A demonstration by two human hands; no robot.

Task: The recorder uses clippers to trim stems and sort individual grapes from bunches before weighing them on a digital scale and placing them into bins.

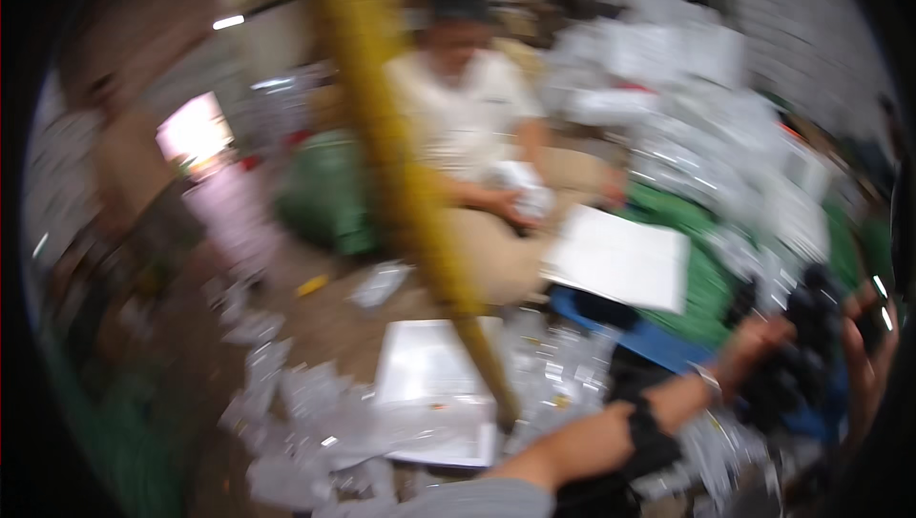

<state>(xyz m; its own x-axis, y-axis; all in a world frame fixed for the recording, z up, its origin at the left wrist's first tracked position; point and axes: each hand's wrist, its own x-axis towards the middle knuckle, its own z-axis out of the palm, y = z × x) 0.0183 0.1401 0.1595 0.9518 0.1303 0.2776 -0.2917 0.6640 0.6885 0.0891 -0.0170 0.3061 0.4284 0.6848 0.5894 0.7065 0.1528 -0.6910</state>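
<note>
My left forearm, with a pale band at the wrist and a black band further up, reaches to the right. My left hand (756, 344) is at a heap of dark, black objects (806, 351), too blurred to name. Its fingers are smeared by motion, so any hold on the heap is unclear. At the far right edge, partly cut off and dim, my right hand (866, 361) is on the other side of the dark heap. Its fingers look stretched out and apart, with nothing visible in them.
A yellow pole (386, 127) stands in front of me. Behind it a seated person (468, 117) holds a whitish object (523, 192). A white board (620, 256), a white tray (429, 351), clear plastic pieces (296, 413), green sacks (329, 189) and stacked clear plastic (701, 132) surround us.
</note>
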